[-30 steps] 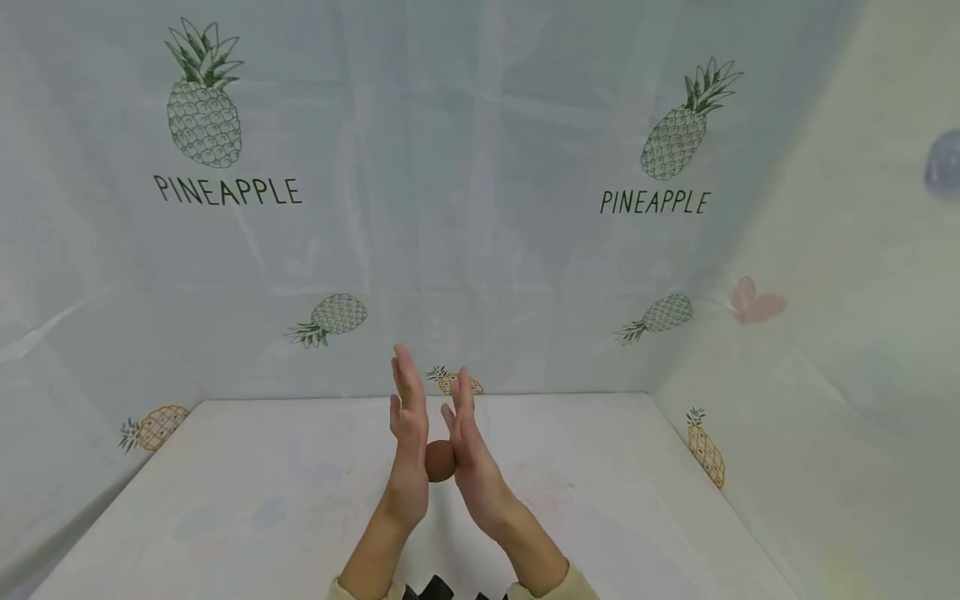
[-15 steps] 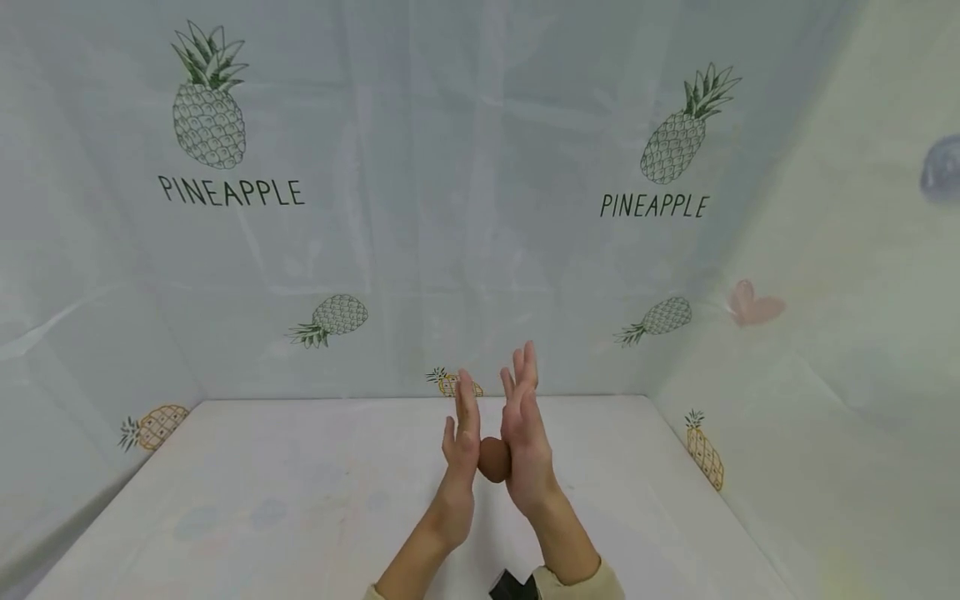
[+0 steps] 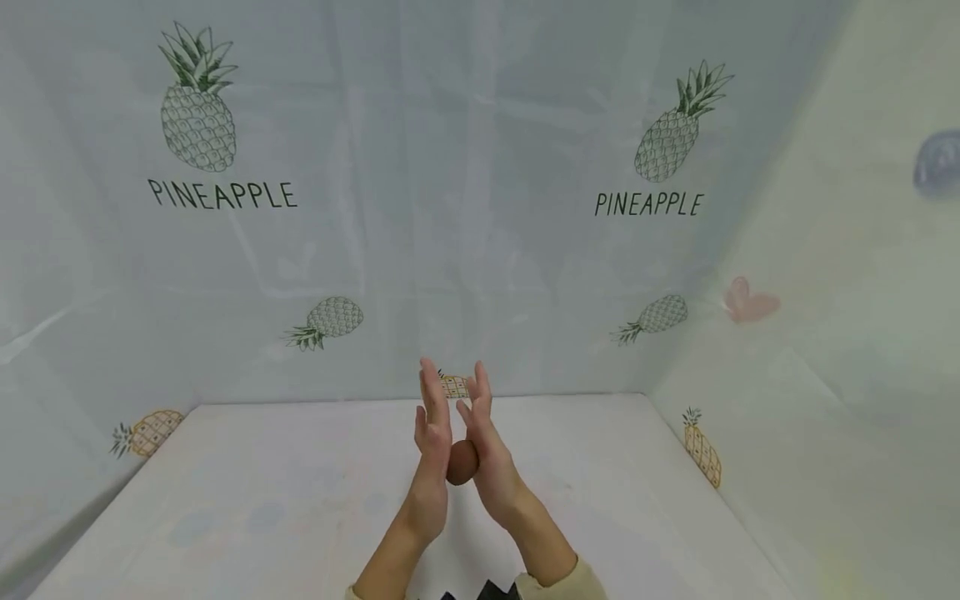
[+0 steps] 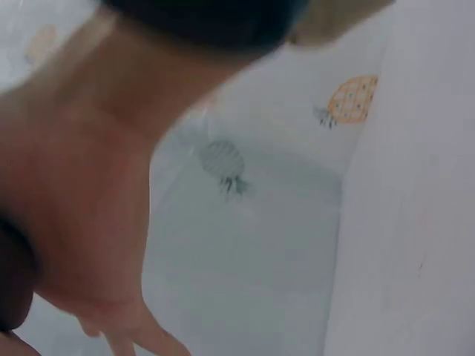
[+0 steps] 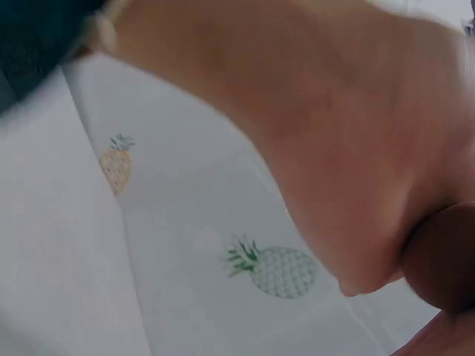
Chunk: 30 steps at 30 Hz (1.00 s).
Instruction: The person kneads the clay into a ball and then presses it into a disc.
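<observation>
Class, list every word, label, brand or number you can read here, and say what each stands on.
"PINEAPPLE": on the back sheet, under the upper-left pineapple drawing.
"PINEAPPLE": on the same sheet, under the upper-right pineapple drawing.
No lettering shows on the brown ball.

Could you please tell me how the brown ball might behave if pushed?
The brown ball would probably roll, given its rounded outline. Its matte-looking surface suggests little slipping between the left hand and right hand.
</observation>
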Each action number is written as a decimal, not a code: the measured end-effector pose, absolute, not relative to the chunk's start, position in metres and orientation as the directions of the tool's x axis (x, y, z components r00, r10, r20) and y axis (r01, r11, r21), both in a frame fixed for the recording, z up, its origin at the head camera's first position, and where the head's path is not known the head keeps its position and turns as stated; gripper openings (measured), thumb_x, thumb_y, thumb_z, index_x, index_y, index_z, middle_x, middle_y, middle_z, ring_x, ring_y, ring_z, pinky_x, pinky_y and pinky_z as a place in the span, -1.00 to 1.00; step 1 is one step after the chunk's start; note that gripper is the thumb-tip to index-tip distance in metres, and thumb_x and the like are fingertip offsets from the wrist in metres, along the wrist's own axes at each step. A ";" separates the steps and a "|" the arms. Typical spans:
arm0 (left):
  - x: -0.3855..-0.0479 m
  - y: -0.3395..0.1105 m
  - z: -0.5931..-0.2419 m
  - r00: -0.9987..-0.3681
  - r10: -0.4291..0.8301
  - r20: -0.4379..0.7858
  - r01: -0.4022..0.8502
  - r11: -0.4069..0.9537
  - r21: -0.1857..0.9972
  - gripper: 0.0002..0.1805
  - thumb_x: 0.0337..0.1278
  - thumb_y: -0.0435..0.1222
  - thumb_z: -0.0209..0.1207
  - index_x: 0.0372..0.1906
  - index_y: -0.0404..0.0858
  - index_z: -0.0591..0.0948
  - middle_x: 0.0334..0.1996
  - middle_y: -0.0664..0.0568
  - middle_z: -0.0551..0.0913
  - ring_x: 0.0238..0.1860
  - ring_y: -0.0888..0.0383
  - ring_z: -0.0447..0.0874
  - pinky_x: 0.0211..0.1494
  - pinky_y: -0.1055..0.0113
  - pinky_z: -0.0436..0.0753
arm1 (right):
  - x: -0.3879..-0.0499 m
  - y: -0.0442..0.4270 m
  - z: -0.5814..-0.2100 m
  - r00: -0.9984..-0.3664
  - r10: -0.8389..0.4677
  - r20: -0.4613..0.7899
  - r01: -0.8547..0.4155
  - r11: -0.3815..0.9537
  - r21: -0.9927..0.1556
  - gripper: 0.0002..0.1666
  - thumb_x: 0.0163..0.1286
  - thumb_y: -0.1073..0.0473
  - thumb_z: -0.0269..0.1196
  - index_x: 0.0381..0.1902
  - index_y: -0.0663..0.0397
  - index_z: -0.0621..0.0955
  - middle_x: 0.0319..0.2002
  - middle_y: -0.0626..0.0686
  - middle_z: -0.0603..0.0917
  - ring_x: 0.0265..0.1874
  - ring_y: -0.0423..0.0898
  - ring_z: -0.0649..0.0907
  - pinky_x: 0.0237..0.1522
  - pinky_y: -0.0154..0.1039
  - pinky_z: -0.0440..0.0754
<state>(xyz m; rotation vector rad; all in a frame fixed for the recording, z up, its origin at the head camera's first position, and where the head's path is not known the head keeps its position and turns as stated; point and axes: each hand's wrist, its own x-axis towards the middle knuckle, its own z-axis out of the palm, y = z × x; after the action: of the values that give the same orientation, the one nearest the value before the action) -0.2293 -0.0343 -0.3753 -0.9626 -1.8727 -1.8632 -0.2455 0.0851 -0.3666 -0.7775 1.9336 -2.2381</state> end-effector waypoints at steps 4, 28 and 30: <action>-0.242 -0.047 -0.377 -0.741 0.181 0.646 0.643 -0.084 0.761 -0.29 0.65 0.17 -0.65 0.68 0.17 -0.52 0.66 0.32 -0.68 0.64 0.23 -0.83 0.47 -0.27 -0.80 | -0.237 0.075 -0.365 -0.845 -0.421 0.329 -0.279 -0.178 -0.944 -0.27 0.74 -0.30 -0.47 0.68 -0.58 -0.46 0.70 -0.18 -0.42 0.71 0.14 -0.20 0.59 0.44 -0.30; -0.223 -0.022 -0.381 -0.735 0.293 0.612 0.597 -0.148 0.788 -0.33 0.68 0.10 -0.68 0.69 0.16 -0.50 0.68 0.31 -0.64 0.67 0.18 -0.77 0.49 -0.30 -0.76 | -0.250 0.098 -0.366 -0.849 -0.301 0.434 -0.363 -0.263 -0.894 -0.22 0.74 -0.26 -0.38 0.68 -0.55 -0.46 0.70 -0.20 -0.46 0.70 0.11 -0.31 0.54 0.45 -0.48; -0.225 -0.028 -0.379 -0.745 0.260 0.614 0.595 -0.156 0.788 -0.32 0.66 0.15 -0.69 0.69 0.19 -0.49 0.68 0.35 -0.61 0.67 0.21 -0.74 0.50 -0.27 -0.76 | -0.249 0.092 -0.370 -0.847 -0.336 0.411 -0.353 -0.221 -0.909 -0.22 0.74 -0.28 -0.38 0.68 -0.56 -0.46 0.70 -0.21 -0.43 0.71 0.12 -0.25 0.55 0.45 -0.45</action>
<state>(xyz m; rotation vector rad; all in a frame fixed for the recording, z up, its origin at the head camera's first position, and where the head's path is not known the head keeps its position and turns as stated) -0.2252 -0.0276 -0.3788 -0.9783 -1.8612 -1.9909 -0.2490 0.0916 -0.3701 -0.8712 1.9676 -2.3054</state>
